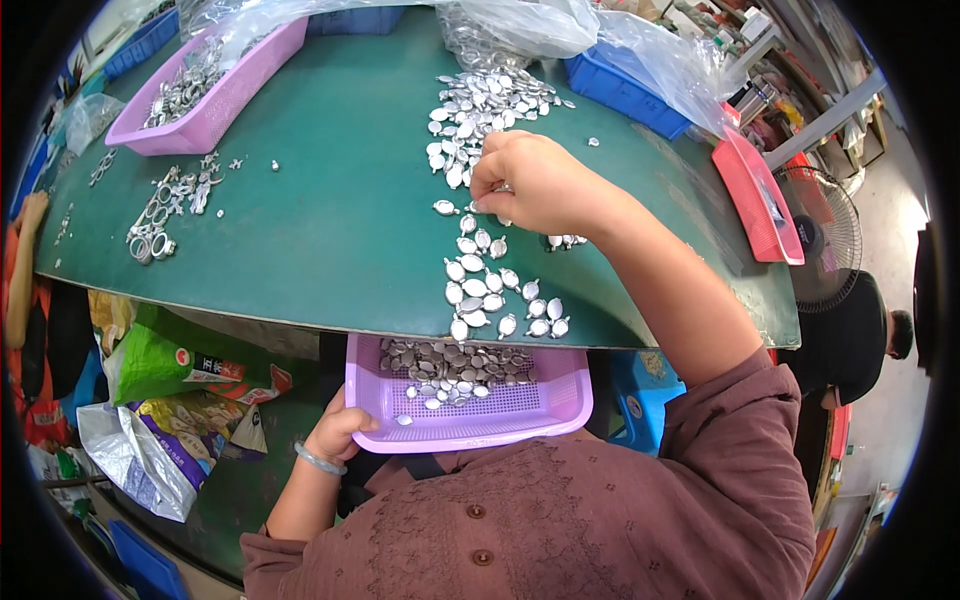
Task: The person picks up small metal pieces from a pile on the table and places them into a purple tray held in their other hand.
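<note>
My left hand (340,432) is closed on the left rim of a purple plastic basket (480,432), held against my lap just below the table edge. Inside it lie many small silver oval metal pieces (470,365), mostly toward its far side. Over the table my right hand (540,185) pinches at a small oval piece, largely covered by the fingertips. More shiny oval pieces (475,262), with little tabs at their ends, spread from under that hand to the near edge. A larger heap of them (490,105) lies beyond it.
On the green table (330,230), a pink-purple basket (150,135) of metal parts stands far left, with ring-shaped parts (165,210) nearby. A blue tray (625,95), plastic bag (530,30) and pink tray (755,200) lie beyond and right. A fan (815,235) and another person (850,330) are at the right.
</note>
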### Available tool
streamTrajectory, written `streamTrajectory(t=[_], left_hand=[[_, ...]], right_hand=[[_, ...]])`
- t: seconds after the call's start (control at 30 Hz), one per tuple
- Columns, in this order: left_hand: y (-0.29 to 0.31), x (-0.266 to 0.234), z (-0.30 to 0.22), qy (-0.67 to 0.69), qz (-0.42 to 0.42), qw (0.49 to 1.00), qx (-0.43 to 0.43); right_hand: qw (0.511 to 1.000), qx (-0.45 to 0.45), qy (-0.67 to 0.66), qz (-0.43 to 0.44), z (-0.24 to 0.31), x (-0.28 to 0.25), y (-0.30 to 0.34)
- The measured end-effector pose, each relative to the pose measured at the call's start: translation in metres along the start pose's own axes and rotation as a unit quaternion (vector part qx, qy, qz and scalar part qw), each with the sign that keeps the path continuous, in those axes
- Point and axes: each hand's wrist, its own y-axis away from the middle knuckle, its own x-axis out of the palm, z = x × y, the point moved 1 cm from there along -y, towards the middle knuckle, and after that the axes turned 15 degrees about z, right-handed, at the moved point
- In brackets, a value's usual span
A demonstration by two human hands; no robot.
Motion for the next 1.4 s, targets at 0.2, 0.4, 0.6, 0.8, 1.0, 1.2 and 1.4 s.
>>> streamTrajectory(t=[0.2,0.4,0.6,0.8,1.0,1.2,1.4], left_hand=[[0.000,-0.001,0.001,-0.001,-0.004,1.000,0.001],[0.000,0.000,0.002,0.000,-0.006,1.000,-0.001],[-0.001,0.000,0.001,-0.002,-0.001,1.000,-0.002],[-0.001,0.002,0.000,-0.003,-0.001,1.000,0.002],[-0.001,0.004,-0.002,-0.007,0.000,1.000,0.001],[-0.001,0.004,-0.002,-0.013,-0.009,1.000,-0.001],[-0.004,0.012,-0.006,-0.013,-0.003,1.000,0.000]], right_hand=[[1.000,-0.017,0.019,0.000,0.002,0.001,0.001],[0.996,-0.051,-0.059,-0.037,0.006,-0.002,0.003],[0.995,-0.093,0.016,-0.011,0.025,0.014,0.007],[0.996,-0.066,0.038,0.045,0.050,0.021,0.030],[0.990,-0.134,-0.012,-0.032,0.060,0.030,0.064],[0.983,-0.137,-0.092,-0.075,0.042,0.043,0.077],[0.989,-0.138,-0.041,-0.027,0.058,0.053,0.073]])
